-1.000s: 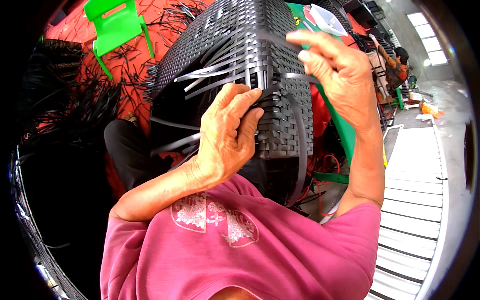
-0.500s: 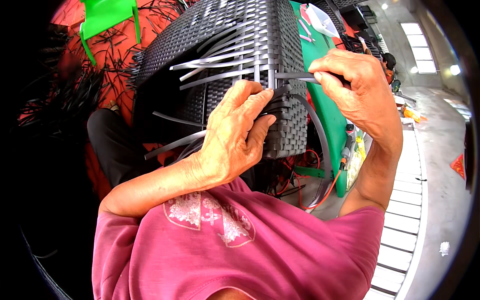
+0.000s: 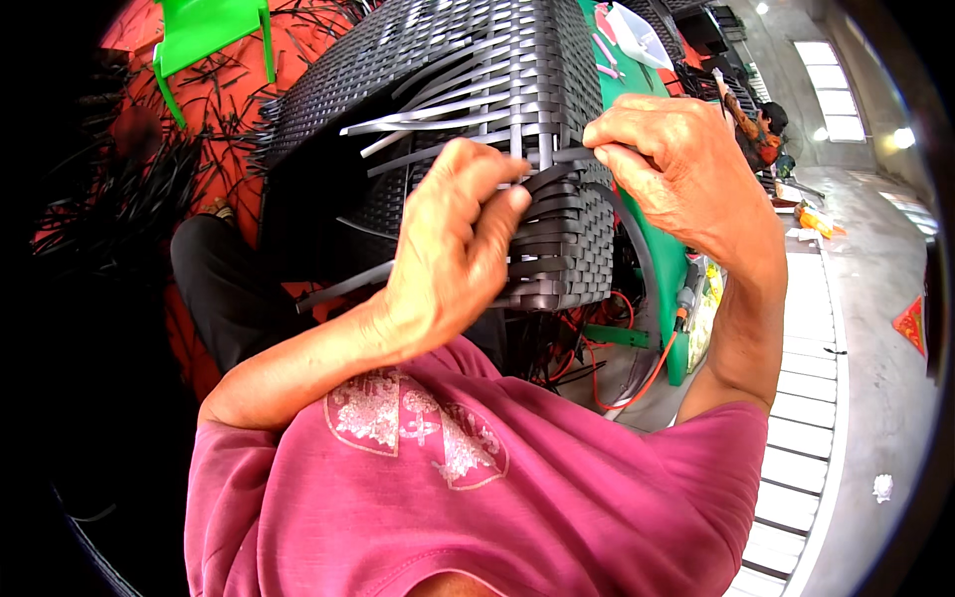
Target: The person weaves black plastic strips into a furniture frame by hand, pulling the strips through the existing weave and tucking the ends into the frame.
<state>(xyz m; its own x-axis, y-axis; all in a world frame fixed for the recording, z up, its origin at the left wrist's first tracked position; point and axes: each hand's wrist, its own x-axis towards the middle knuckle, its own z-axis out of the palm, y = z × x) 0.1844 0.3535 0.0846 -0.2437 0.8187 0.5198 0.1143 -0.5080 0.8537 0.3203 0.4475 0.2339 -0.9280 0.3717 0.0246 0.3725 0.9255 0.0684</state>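
A large black woven wicker frame rests tilted against my lap, with several loose dark strips sticking out of its weave. My left hand presses on the near corner, fingers curled over the loose strips. My right hand pinches one dark strip at the frame's right edge, held taut just beside my left fingertips. Both forearms rise from my pink shirt below.
Cut black strips litter the red floor at the left near a green plastic chair. A green table with a white tray stands behind the frame. Orange cable hangs under it. Another person sits far right.
The frame has come nearer and lower in view. My right hand has dropped from above the frame to its right edge, drawing the strip toward my left fingers.
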